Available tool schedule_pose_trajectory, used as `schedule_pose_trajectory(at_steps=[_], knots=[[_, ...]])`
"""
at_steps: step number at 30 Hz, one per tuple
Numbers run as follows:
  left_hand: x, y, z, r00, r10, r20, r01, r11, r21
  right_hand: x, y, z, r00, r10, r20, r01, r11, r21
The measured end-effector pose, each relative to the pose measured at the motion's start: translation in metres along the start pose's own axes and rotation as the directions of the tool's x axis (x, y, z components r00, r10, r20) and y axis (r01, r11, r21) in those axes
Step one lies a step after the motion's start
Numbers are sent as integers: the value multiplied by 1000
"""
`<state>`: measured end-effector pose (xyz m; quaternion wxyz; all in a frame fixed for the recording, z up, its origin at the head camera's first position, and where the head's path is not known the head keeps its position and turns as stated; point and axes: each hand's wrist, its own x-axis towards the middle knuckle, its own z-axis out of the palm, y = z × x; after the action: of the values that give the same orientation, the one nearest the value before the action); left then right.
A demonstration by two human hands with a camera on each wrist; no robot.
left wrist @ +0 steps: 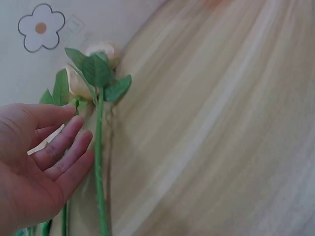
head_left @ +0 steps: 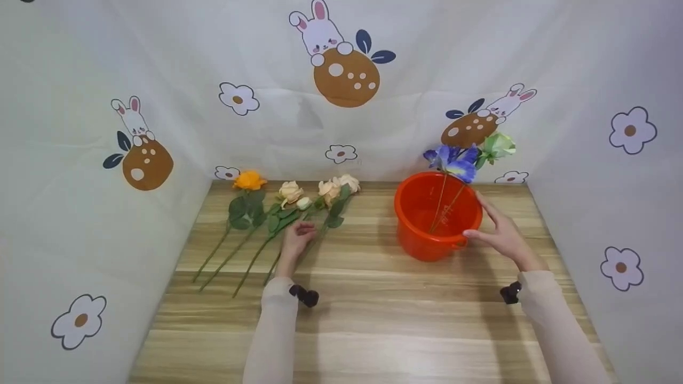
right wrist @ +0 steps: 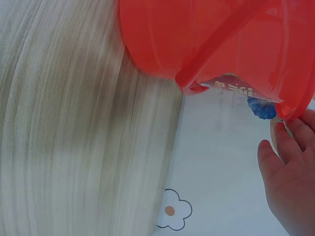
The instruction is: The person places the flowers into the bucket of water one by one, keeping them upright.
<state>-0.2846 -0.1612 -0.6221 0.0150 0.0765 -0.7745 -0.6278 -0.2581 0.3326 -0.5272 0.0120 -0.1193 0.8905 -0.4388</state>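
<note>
**Left hand point(head_left: 298, 241) among the roses point(head_left: 291, 193), right hand point(head_left: 504, 236) at the red bucket point(head_left: 425, 245)**

The left hand is over the stems on the left side of the wood-grain desk point(head_left: 405, 330), its fingers loosely bent and slightly apart. In the left wrist view a leafy green stem point(left wrist: 100, 167) runs just right of the fingertips; whether they touch it I cannot tell.

The pale roses lie side by side, heads toward the far edge and stems toward the near side. An orange flower point(head_left: 249, 180) with dark green leaves lies at their far left.

The bucket stands upright on the right half of the desk. The right hand is spread at its right side, thumb and fingers apart and touching the rim.

A blue-purple flower point(head_left: 453, 161) and a pale green flower point(head_left: 499, 146) lean in the bucket, heads above the far right rim. Behind the desk hangs a pale cloth point(head_left: 416, 122) printed with rabbits and blossoms.
</note>
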Motion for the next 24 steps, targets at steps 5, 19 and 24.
schedule_pose_trajectory(at_steps=[5,19,24], knots=[[-1,-12,-2,998,36,57,-36,999,7,0,1,1,1000,-4,-7,4,1000,-6],[-6,-7,1,990,-76,122,70,996,53,-1,-10,2,1000,-19,-21,19,1000,-8],[-7,-5,5,985,-111,135,104,993,60,-1,-10,2,1000,-10,-14,10,1000,-13]])
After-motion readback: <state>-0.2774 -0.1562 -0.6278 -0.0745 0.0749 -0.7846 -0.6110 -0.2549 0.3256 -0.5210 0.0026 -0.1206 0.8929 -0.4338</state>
